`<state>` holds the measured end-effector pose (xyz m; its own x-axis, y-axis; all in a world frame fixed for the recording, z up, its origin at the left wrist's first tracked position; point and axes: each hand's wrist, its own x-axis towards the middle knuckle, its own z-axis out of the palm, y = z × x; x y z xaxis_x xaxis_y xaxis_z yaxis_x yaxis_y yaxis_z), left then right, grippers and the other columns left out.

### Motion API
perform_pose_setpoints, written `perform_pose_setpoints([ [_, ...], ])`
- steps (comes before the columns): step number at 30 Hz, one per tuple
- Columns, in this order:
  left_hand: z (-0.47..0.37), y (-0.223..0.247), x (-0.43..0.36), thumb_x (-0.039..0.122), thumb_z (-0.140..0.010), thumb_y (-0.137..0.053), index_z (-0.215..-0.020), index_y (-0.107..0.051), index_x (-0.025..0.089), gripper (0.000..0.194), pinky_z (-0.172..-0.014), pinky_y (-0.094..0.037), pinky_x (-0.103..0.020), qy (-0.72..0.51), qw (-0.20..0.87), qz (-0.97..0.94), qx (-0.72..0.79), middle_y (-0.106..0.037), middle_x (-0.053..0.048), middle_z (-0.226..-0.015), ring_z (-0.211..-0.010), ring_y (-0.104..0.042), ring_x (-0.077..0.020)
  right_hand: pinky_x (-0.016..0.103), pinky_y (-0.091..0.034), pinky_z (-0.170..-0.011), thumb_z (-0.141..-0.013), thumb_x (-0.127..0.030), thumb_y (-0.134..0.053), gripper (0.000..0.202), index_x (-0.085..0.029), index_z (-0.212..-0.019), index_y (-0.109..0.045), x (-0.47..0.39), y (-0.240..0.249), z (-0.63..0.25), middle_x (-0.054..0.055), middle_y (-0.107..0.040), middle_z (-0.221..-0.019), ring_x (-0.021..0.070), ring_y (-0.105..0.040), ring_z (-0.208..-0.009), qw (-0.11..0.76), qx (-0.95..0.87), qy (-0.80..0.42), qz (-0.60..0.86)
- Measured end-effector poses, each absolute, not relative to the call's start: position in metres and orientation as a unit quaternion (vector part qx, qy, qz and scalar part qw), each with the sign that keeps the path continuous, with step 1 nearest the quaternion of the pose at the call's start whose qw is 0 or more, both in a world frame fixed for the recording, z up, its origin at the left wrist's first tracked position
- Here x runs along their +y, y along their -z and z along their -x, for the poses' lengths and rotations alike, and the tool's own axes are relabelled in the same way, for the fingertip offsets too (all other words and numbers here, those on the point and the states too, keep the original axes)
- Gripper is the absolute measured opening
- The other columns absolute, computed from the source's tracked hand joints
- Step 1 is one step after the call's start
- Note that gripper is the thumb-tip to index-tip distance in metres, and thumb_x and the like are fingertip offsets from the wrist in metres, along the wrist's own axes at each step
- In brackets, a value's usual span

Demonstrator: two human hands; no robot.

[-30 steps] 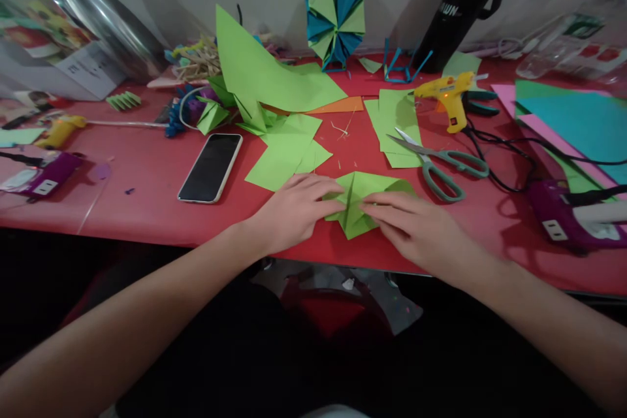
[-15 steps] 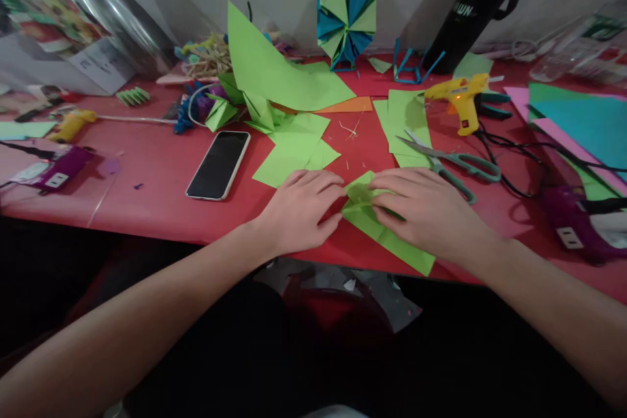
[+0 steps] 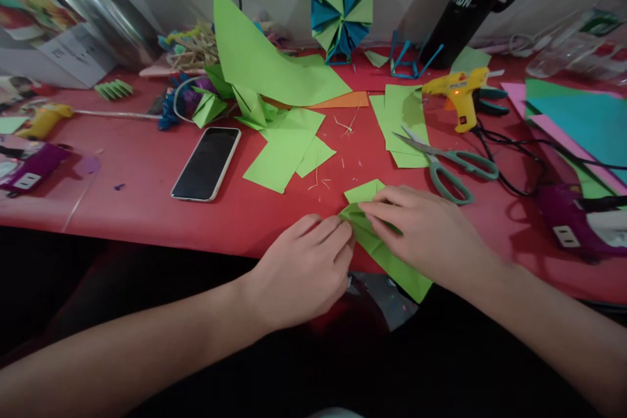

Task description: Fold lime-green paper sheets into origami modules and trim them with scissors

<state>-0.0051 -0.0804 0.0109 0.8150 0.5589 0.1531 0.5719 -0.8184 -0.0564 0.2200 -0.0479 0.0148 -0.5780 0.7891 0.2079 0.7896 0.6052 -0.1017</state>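
A creased piece of green paper [image 3: 386, 253] lies at the front edge of the red table, one corner sticking out past it. My left hand [image 3: 311, 268] has its fingers bent together on the paper's left corner, pinching it. From the right, my right hand [image 3: 416, 225] grips the paper's upper part, thumb below and fingers on top. A raised fold shows between the two hands. Behind the left hand lie loose green sheets [image 3: 281, 153]. Scissors [image 3: 445, 160] with grey-green handles rest beyond the right hand, partly on more green sheets [image 3: 401, 124].
A phone [image 3: 206, 164] lies left of the green sheets. At the right are a yellow glue gun [image 3: 458, 93] with a black cord, a purple power strip [image 3: 571, 219] and coloured paper [image 3: 578, 117]. A folded paper wheel [image 3: 343, 6] and a black bottle [image 3: 470, 10] stand behind.
Both hands have come nearer the table's front edge with the green paper, my left hand moving most. The left fingers, looser before, are now bent onto the paper's corner. The view has shifted slightly.
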Motion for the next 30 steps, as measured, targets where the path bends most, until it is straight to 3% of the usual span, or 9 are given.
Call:
perform_pose_setpoints([
  [5, 0.008, -0.011, -0.081, 0.03, -0.105, -0.039, -0.135, -0.063, 0.008, 0.045, -0.105, -0.046, -0.046, 0.037, 0.034, 0.938, -0.342, -0.057, -0.017, -0.149, -0.131, -0.056, -0.0326, 0.034, -0.039, -0.055, -0.097, -0.019, -0.058, 0.02, -0.023, -0.096, -0.077, -0.048, -0.012, -0.218, 0.005, -0.077, -0.102, 0.0204, -0.069, -0.08, 0.156, -0.849, 0.033, 0.504],
  [8, 0.008, -0.013, -0.072, 0.032, -0.107, -0.034, -0.149, -0.051, 0.009, 0.051, -0.11, -0.043, -0.048, 0.034, 0.01, 0.932, -0.36, -0.053, -0.017, -0.154, -0.136, -0.052, -0.0329, 0.035, -0.043, -0.056, -0.096, -0.022, -0.058, 0.02, -0.024, -0.101, -0.078, -0.045, -0.01, -0.217, 0.004, -0.077, -0.106, 0.0224, -0.071, -0.083, 0.166, -0.831, -0.005, 0.53],
  [12, 0.007, -0.016, -0.061, 0.033, -0.106, -0.033, -0.141, -0.059, 0.009, 0.049, -0.112, -0.042, -0.05, 0.034, 0.0, 0.932, -0.36, -0.056, -0.018, -0.149, -0.136, -0.052, -0.0345, 0.041, -0.056, -0.08, -0.094, -0.024, -0.059, 0.025, -0.023, -0.112, -0.076, -0.036, -0.009, -0.22, 0.006, -0.076, -0.114, 0.0265, -0.071, -0.101, 0.197, -0.82, -0.122, 0.523],
  [15, 0.006, -0.016, -0.058, 0.032, -0.105, -0.034, -0.138, -0.061, 0.008, 0.048, -0.114, -0.041, -0.051, 0.033, -0.002, 0.934, -0.356, -0.054, -0.019, -0.151, -0.136, -0.051, -0.0351, 0.045, -0.056, -0.095, -0.094, -0.027, -0.059, 0.029, -0.022, -0.119, -0.074, -0.031, -0.009, -0.225, 0.008, -0.075, -0.118, 0.0267, -0.07, -0.108, 0.214, -0.809, -0.208, 0.507],
  [30, 0.015, -0.013, -0.055, 0.033, -0.102, -0.041, -0.147, -0.054, 0.009, 0.052, -0.121, -0.036, -0.052, 0.038, -0.069, 0.928, -0.363, -0.048, -0.02, -0.156, -0.144, -0.045, -0.0358, 0.051, -0.053, -0.102, -0.097, -0.024, -0.055, 0.037, -0.021, -0.133, -0.066, -0.034, 0.004, -0.228, 0.012, -0.064, -0.126, 0.0293, -0.06, -0.117, 0.194, -0.85, -0.183, 0.455],
])
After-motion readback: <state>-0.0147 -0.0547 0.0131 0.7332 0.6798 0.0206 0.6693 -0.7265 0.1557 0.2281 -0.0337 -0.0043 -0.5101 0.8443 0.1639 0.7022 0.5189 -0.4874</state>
